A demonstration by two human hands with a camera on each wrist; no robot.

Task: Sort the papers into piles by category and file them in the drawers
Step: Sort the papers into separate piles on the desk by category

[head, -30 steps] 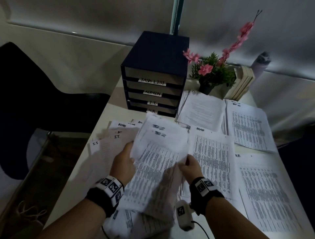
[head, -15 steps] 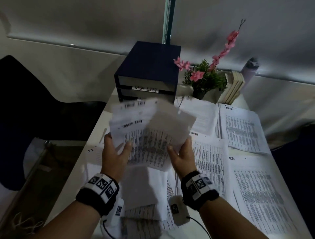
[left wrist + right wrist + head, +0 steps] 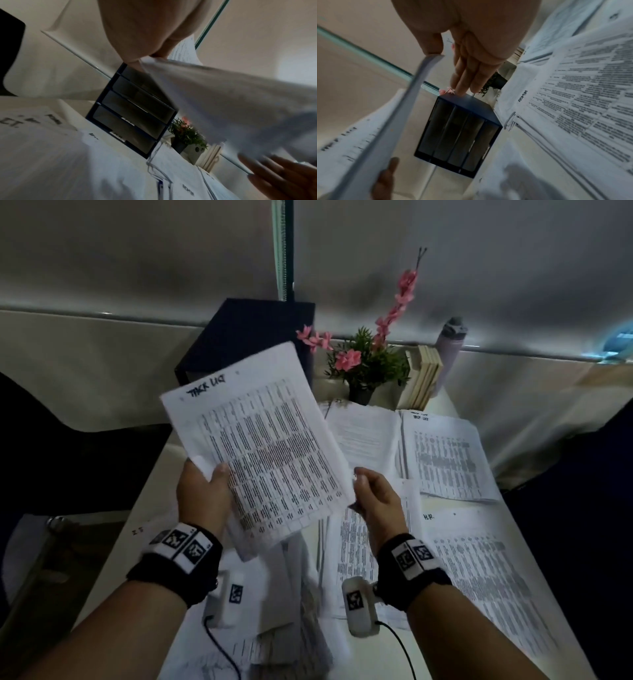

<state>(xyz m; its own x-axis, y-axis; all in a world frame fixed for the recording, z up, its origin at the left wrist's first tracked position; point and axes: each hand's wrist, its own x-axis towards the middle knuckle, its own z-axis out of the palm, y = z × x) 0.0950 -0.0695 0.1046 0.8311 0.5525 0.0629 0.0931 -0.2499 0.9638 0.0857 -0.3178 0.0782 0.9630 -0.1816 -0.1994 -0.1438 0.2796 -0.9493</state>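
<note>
Held up over the desk point(image 3: 455, 402), above the loose paper spread: thin stack of sheets headed "TASK LIST" point(image 3: 263, 446), tilted, top corner overlapping the dark drawer unit point(image 3: 253, 337). Left hand point(image 3: 202, 494) gripping the stack's lower left edge, thumb on top. Right hand point(image 3: 376, 501) pinching the lower right corner (thumb vs. forefinger, other fingers loosely straight in the wrist view). Sorted piles flat on the right half: "ADMIN" pile point(image 3: 573, 108), another task-list pile point(image 3: 448, 453), "H.R." pile point(image 3: 479, 570), edges nearly touching, little bare top between. Unit boxy, w/ four smoky fronts. Behind: potted plant point(image 3: 366, 368) w/ pink blooms, upright books point(image 3: 423, 378), grey bottle point(image 3: 450, 340).
</note>
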